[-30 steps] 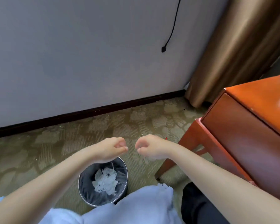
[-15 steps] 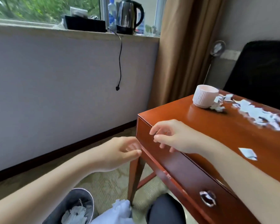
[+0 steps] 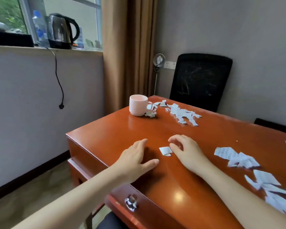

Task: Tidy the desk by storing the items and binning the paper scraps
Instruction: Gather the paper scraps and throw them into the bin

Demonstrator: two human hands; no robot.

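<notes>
The right hand [image 3: 186, 151] hovers low over the desk [image 3: 116, 129] with its fingers bent in a loose claw, thumb and forefinger apart and pinching nothing; the fingertips come down at the right edge of a small paper scrap [image 3: 165, 150], though whether they touch it I cannot tell; the left hand [image 3: 135, 159] lies to the left of the scrap, fingers spread and straight, thumb out toward the right, palm close to or on the wood; the scrap thus sits between the two hands, near the front left part of the desk, just beside the right hand and a little further from the left, so the right is the better placed to take it; it lies flat, a short rectangle whose longer side seems to run left to right, its near right corner slightly lifted, which should give the fingers an edge to catch; more scraps [image 3: 234, 157] lie to the right of the right forearm, and a far cluster [image 3: 182, 114] lies beside the pink mug [image 3: 137, 105], well apart from both hands.
</notes>
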